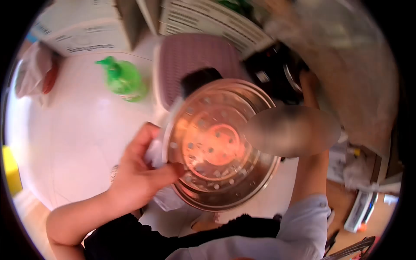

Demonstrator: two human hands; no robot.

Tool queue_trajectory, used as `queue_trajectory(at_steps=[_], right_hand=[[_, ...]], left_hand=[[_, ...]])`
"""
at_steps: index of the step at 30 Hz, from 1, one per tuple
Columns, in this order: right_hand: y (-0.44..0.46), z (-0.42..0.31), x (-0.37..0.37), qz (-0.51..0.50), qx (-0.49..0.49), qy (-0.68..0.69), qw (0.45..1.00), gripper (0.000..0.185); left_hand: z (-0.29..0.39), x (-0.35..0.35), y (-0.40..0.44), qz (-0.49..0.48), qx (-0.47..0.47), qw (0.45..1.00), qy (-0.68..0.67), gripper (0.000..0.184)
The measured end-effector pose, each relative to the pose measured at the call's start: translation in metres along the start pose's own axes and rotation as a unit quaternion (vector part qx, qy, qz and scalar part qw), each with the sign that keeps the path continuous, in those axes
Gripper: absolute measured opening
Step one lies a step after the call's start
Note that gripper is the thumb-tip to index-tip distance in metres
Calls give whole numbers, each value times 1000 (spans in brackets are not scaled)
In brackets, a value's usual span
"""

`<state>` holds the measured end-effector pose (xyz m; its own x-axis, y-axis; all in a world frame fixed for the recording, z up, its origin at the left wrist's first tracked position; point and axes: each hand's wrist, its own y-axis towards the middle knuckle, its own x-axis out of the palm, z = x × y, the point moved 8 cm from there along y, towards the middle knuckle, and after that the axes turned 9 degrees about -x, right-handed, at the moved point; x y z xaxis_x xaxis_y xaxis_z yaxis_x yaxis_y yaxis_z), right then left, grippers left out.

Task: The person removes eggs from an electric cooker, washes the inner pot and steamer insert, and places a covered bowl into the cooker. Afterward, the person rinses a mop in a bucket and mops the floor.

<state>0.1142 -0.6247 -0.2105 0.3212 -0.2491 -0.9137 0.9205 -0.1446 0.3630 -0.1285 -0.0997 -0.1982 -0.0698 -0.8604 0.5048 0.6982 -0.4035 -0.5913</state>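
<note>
Steamer pot point(216, 151) with a perforated inside is held mid-scene, tiled floor point(82, 147) opening to its left, its far edge overlapping the pink stool point(197, 56) in view. The left hand point(138, 171) pinches the left rim, thumb inside, fingers bent outside; the right forearm point(313, 177) runs into a blur, so that hand's grip cannot be told. The round mouth faces up, black handle point(201, 80) pointing far and slightly left. Far left stands a green pump bottle point(126, 82).
</note>
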Motion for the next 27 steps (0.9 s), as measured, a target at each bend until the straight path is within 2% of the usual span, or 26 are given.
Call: queue_trajectory(at_steps=[1,3,7,9,13,15,20,22,23,27], right_hand=[[2,20,8,-19,31,-23,999,47],[-12,35,-18,76,-34,-24,996,46],[-68,87,-49,75,-37,-8,996,41],[-119,82,-72,-36,-6,113,993,34],[-200,113,-48,-34,42,164,985,34],[-225,112,-31,-57,55,169,982,37],[-253,96,-28,-41,98,149,983,36],[-253,87,-29,-6,69,119,991,38],[-253,85,-29,-8,95,131,987,39],[-253,82,-26,28,88,134,987,39]], left_hand=[[0,2,1,2,6,1000,9,38],[-5,2,4,0,1,1000,29,37],[-13,2,9,-21,-7,999,46,37],[-19,8,12,-37,-20,998,50,37],[-28,17,19,-42,-23,996,81,37],[-33,20,22,-50,-22,995,82,38],[-41,28,20,-67,-28,994,82,38],[-47,30,20,-73,-33,993,82,38],[-50,30,19,-76,-42,993,82,37],[-57,30,17,-80,-43,993,81,37]])
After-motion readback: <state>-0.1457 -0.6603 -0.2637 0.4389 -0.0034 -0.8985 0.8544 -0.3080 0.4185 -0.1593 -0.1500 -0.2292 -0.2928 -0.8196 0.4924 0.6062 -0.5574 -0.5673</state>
